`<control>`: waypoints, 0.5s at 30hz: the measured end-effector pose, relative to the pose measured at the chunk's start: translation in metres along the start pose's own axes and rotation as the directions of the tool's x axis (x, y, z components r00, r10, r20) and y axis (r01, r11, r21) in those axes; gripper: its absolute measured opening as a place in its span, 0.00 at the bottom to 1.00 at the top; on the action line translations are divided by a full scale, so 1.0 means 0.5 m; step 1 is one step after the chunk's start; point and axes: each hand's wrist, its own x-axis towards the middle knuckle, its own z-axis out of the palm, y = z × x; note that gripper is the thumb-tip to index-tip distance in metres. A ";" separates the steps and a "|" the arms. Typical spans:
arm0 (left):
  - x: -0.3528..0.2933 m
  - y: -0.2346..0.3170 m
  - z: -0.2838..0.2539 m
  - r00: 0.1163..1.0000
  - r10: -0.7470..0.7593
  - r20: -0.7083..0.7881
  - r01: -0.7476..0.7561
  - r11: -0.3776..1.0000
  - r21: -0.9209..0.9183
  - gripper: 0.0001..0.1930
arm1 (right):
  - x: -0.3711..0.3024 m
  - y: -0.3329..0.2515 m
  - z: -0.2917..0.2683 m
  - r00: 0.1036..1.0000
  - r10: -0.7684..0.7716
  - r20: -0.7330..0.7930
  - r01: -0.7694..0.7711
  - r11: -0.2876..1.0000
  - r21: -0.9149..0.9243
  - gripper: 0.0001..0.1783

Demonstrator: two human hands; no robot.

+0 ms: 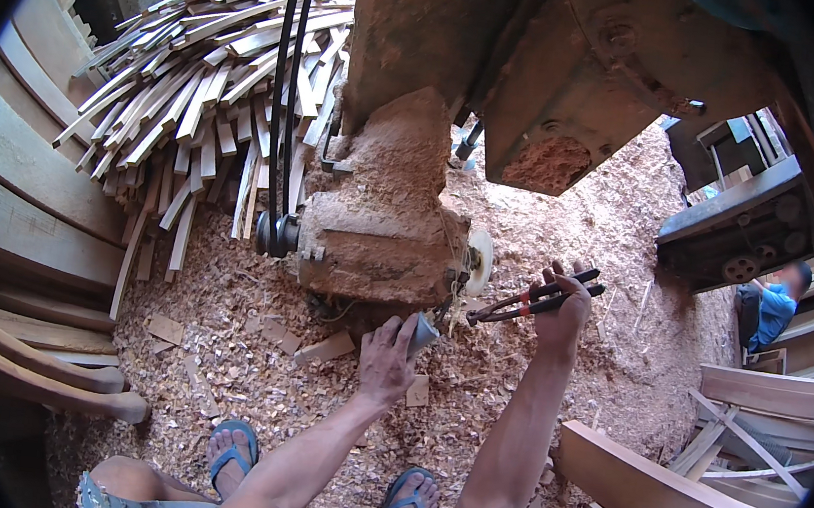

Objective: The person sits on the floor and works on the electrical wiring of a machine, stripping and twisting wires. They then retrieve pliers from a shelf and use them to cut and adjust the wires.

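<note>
Right hand (pixel 565 310) grips red-handled pliers (pixel 531 305), jaws pointing left at the dust-caked motor (pixel 379 241). Left hand (pixel 386 361) clasps a grey fitting (pixel 423 333) below it. Steady the fitting before squeezing.

No packages, labels, signs or screens visible anywhere in view

My left hand (pixel 386 356) grips a small grey cylinder (pixel 423 333) under the sawdust-caked motor (pixel 379 241). My right hand (pixel 563 305) holds red-and-black-handled pliers (pixel 531 302), jaws pointing at the motor's pale disc (pixel 479 261) (whether they touch it, I cannot tell). Wood shavings (pixel 237 365) cover the floor around my sandals (pixel 233 449).
</note>
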 end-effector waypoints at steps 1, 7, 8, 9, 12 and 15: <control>0.001 -0.003 -0.001 1.000 0.010 -0.003 -0.010 1.000 0.007 0.45 | -0.001 0.000 -0.001 1.000 0.003 -0.009 -0.003 1.000 0.001 0.43; 0.001 -0.009 -0.006 1.000 0.030 0.001 -0.030 0.999 0.021 0.44 | 0.002 0.006 -0.018 1.000 -0.011 0.016 0.011 1.000 -0.014 0.40; 0.002 -0.006 -0.004 0.999 0.033 -0.022 -0.033 0.999 0.023 0.43 | 0.003 0.006 -0.021 0.999 -0.003 0.037 0.004 1.000 -0.012 0.39; 0.000 -0.004 -0.004 0.998 0.036 -0.042 -0.035 0.999 0.025 0.43 | 0.002 0.008 -0.023 0.999 0.002 0.033 -0.001 1.000 -0.025 0.38; -0.003 0.003 -0.001 1.000 -0.011 0.011 0.011 1.000 -0.008 0.44 | -0.002 0.009 -0.025 0.998 0.051 0.041 -0.049 0.998 -0.036 0.35; -0.006 0.010 0.002 1.000 -0.028 0.001 0.028 0.999 -0.045 0.44 | -0.009 0.010 -0.021 0.993 0.107 0.057 -0.108 0.994 0.004 0.32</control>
